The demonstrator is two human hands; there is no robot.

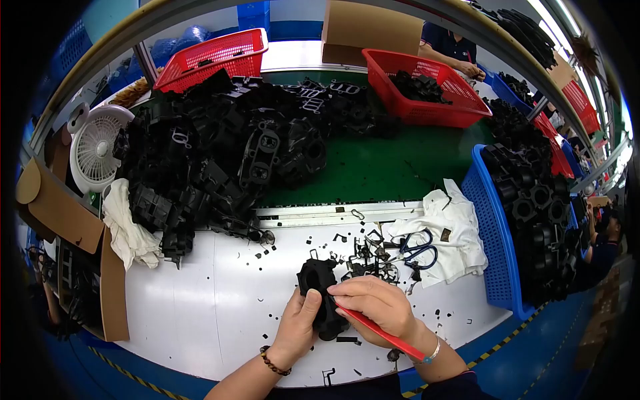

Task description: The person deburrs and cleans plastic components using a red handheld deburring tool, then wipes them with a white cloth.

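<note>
The left hand (293, 330) gripped a black part (322, 293) at the frame's lower center; the right hand (383, 308) held a red tool (387, 337) up to it. At far left, a cardboard box (115, 293) contained dark items (77, 287). A red basket (248, 67) at upper left held black pieces (202, 65), a second red basket (433, 118) at upper right a black heap (420, 88), and a blue basket (492, 253) at right was full of black mouldings (537, 213).

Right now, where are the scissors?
Head view, right of centre: the scissors lie partly on the white cloth, beside black scraps, beyond the right hand.
</note>
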